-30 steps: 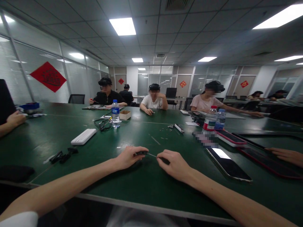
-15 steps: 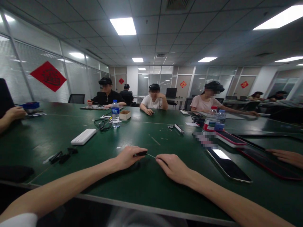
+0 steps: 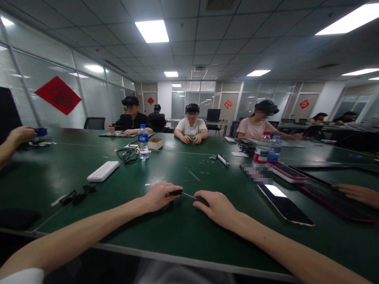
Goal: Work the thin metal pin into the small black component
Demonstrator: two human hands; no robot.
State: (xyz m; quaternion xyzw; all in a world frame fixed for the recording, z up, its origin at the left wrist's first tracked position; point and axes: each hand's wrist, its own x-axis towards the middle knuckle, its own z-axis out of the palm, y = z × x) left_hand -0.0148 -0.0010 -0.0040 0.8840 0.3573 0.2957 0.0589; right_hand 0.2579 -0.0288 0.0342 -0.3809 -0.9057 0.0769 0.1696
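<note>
No wording could be read for certain. A large red diamond sign [image 3: 58, 95] on the glass wall [image 3: 91, 96] bore dark, stylised marks, too blurred to make out. Three smaller red signs, the left one [image 3: 150, 101], the middle one [image 3: 227, 104] and the right one [image 3: 304, 104], hung at the back, their marks too small to read. The left bottle [image 3: 143, 153] wore a blue label [image 3: 143, 139] with illegible pale lettering; the red-capped bottle [image 3: 263, 144] had a red-and-white label [image 3: 260, 156], its print indistinct.
</note>
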